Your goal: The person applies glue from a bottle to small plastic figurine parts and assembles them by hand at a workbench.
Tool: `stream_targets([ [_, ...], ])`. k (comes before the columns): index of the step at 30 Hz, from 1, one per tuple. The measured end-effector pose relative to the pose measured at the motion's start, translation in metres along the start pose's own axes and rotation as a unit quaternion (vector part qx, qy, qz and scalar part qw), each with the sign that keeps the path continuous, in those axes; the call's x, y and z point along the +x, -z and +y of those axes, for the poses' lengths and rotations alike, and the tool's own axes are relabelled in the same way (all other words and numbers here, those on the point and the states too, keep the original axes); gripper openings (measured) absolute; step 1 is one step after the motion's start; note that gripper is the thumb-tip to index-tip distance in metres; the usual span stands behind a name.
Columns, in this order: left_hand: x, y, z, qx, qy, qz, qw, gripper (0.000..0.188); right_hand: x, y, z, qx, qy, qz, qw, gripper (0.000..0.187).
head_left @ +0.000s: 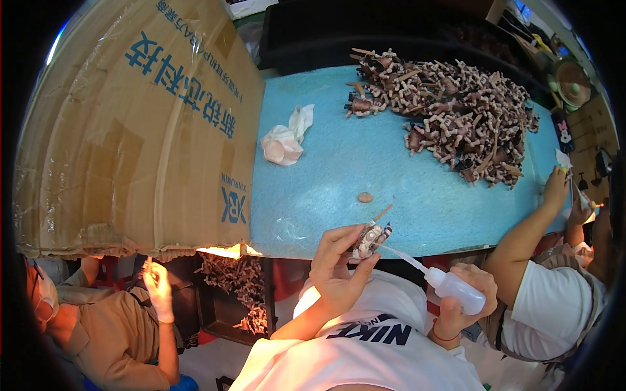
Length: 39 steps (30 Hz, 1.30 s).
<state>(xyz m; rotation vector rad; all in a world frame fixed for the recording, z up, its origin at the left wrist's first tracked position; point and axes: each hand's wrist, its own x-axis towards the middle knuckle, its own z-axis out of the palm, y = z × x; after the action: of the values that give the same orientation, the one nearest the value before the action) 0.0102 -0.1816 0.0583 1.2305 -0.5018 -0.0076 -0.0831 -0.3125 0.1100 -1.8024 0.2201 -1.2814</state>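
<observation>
Between the thumb and fingers of my left hand (pixel 340 267) is a small figurine (pixel 369 240) in white and dark red-brown, with a thin brown stick-like part jutting up from it. My right hand (pixel 466 303) is closed around a white squeeze bottle (pixel 460 292). The bottle tilts toward the figurine, and its long thin nozzle ends right beside it; whether the tip touches I cannot tell. Both hands are over the near edge of the blue table (pixel 313 202). Just beyond the figurine, a small brown oval piece (pixel 365 197) lies on the tabletop.
A big pile of similar figurines (pixel 469 117) covers the table's far right. Crumpled white tissue (pixel 283 143) lies at the left, beside a tall cardboard box (pixel 130 143). Co-workers sit at both sides, one with an arm (pixel 531 225) at the right edge. A dark crate (pixel 225 322) of parts stands lower left.
</observation>
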Motion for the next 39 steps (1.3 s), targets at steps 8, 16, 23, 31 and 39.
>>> stream_targets([
  [8, 0.001, -0.001, 0.005, 0.040, -0.023, 0.000, 0.999, 0.050, 0.003, 0.003, 0.001, -0.004, 0.036, -0.058, 0.998, 0.041],
  [16, 0.002, 0.000, 0.006, 0.049, -0.028, -0.006, 0.998, 0.051, 0.011, 0.008, 0.003, -0.031, 0.084, -0.136, 0.987, 0.039],
  [23, 0.000, 0.001, 0.004, 0.058, -0.026, -0.002, 0.998, 0.050, 0.014, 0.008, 0.002, -0.029, 0.096, -0.159, 0.982, 0.039],
  [31, -0.002, 0.001, 0.004, 0.047, -0.015, 0.010, 0.999, 0.049, 0.009, 0.008, 0.004, -0.038, 0.088, -0.136, 0.986, 0.042],
  [39, -0.001, 0.000, 0.006, 0.042, -0.021, 0.007, 0.999, 0.049, -0.004, 0.000, 0.004, -0.026, 0.035, 0.018, 0.999, 0.044],
])
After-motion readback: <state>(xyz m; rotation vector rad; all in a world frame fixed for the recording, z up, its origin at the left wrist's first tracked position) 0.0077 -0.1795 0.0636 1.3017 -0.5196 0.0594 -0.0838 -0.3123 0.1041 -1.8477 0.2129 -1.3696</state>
